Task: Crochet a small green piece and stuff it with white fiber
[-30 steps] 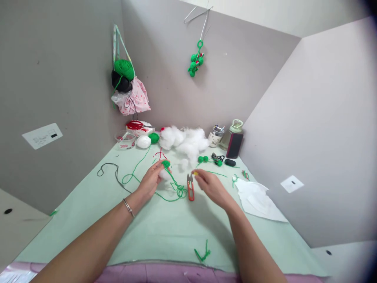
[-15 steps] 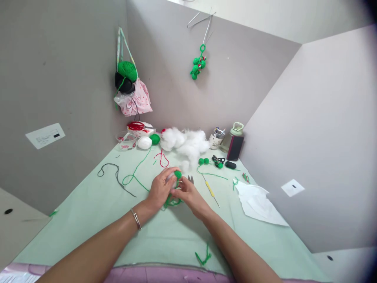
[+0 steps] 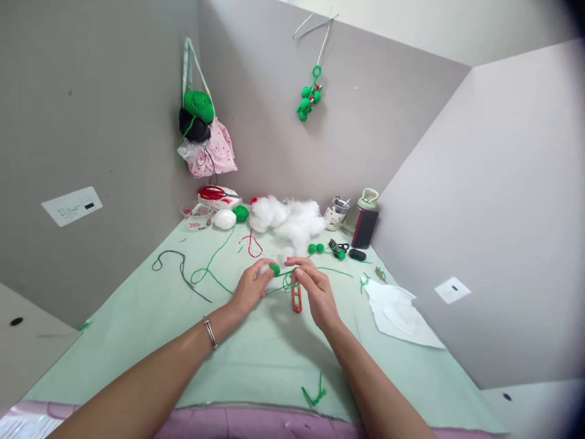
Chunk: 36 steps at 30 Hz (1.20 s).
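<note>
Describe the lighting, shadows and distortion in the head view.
Head view: soft, even light with no glare; faint shadows on the green cloth under both forearms; wide-angle bending of the walls, a dark vignette at the right corners; the left hand and right hand look sharp.

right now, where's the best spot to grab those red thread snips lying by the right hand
Probably the red looped handle end, the end nearest the person, coming from above and the near side. The snips lie flat on the green mat, blades pointing away under the right hand and tangled in green yarn, so the loop is the free, blunt part.
</note>
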Motion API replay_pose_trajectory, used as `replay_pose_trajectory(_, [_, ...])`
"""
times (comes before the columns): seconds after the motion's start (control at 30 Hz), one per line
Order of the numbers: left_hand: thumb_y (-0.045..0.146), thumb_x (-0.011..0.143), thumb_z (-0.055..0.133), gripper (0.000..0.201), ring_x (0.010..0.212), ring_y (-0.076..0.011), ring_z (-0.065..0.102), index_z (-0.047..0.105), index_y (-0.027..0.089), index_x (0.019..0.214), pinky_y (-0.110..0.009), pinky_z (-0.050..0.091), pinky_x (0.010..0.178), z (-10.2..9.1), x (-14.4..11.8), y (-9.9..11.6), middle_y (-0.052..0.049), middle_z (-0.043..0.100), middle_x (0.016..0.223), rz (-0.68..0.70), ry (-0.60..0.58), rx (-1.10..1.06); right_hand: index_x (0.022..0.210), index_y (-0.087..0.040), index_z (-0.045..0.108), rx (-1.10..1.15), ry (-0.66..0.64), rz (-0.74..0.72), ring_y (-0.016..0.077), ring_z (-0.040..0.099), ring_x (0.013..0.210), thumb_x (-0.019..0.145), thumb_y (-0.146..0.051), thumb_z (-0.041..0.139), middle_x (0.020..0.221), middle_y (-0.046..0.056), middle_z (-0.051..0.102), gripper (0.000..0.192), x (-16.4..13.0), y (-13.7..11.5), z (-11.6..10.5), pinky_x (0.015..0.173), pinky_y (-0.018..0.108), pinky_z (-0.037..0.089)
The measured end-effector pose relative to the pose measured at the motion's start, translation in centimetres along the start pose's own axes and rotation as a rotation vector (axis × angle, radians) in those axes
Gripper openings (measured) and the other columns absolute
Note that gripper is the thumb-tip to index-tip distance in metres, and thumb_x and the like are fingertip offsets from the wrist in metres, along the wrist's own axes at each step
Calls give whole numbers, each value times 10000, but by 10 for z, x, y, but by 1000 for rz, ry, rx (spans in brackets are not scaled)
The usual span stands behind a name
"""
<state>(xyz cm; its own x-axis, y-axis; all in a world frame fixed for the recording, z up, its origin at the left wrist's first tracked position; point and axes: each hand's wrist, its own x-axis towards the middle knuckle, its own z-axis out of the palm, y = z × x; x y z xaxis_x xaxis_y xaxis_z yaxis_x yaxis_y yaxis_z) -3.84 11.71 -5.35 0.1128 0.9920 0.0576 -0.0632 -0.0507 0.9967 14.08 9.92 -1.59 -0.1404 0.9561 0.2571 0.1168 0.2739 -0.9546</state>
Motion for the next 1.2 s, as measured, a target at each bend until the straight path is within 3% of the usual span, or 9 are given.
replay_pose_trajectory(0.1, [379,1038,661,233,498,-74,486,680,146,1037,-202,430,459,3,-1,-3,50,600,735,-32,-45,-3,699,-235,527,13,-8,19,202,620,734,940,-590,580,912,82,682,432,-1,-1,3,674,350,519])
replay_pose_trajectory(0.2, [369,1045,651,225,528,-80,517,675,147,1072,-204,450,472,3,-2,-3,36,619,776,-53,-30,-14,871,-251,512,-53,17,60,118,471,510,929,-510,587,895,27,658,276,0,1,4,514,303,425])
replay_pose_trajectory(0.3, [371,1044,653,232,578,-95,569,676,148,1101,-220,498,508,3,-3,-1,13,655,840,-70,-17,-9,984,-259,523,-200,22,61,115,433,537,878,-369,642,836,-23,623,193,0,2,7,548,276,385])
replay_pose_trajectory(0.43, [375,1035,665,260,744,-151,683,685,149,1162,-300,603,648,5,-4,0,-39,717,997,-96,-20,9,885,-254,517,-398,-31,8,131,421,581,836,-296,632,760,-45,575,132,-4,5,14,616,278,345])
replay_pose_trajectory(0.6, [379,1027,675,313,936,-215,727,677,159,1250,-395,640,798,6,-4,-4,-85,725,1171,-137,-49,5,1082,-264,547,-523,-93,-37,151,447,595,873,-300,572,788,-46,579,214,-6,15,18,646,280,340])
replay_pose_trajectory(0.83, [388,1028,674,270,789,-168,699,695,150,1154,-330,616,698,2,0,-11,-48,727,1021,-153,-118,-78,1090,-256,583,-560,-120,-84,177,501,642,924,-287,511,750,-33,570,183,-3,30,17,655,275,377])
replay_pose_trajectory(0.97, [513,1050,585,386,658,-134,623,703,149,1099,-277,540,592,-4,4,-9,-24,696,892,-142,-106,-208,1221,-230,601,-541,-84,-131,181,542,680,949,-280,488,828,2,625,299,-4,32,16,694,286,424])
replay_pose_trajectory(1.1, [536,934,699,423,741,-165,645,764,139,1063,-249,483,552,-9,7,0,-76,735,941,-180,-155,-335,1281,-229,611,-507,-58,-166,184,562,714,940,-260,491,863,15,638,363,-4,33,16,725,293,449])
replay_pose_trajectory(1.2, [439,801,843,434,897,-216,696,790,151,1121,-272,546,683,-10,5,8,-117,777,1088,-200,-244,-388,1281,-219,609,-478,-33,-166,183,556,713,922,-235,481,839,9,622,382,-4,34,15,724,296,452])
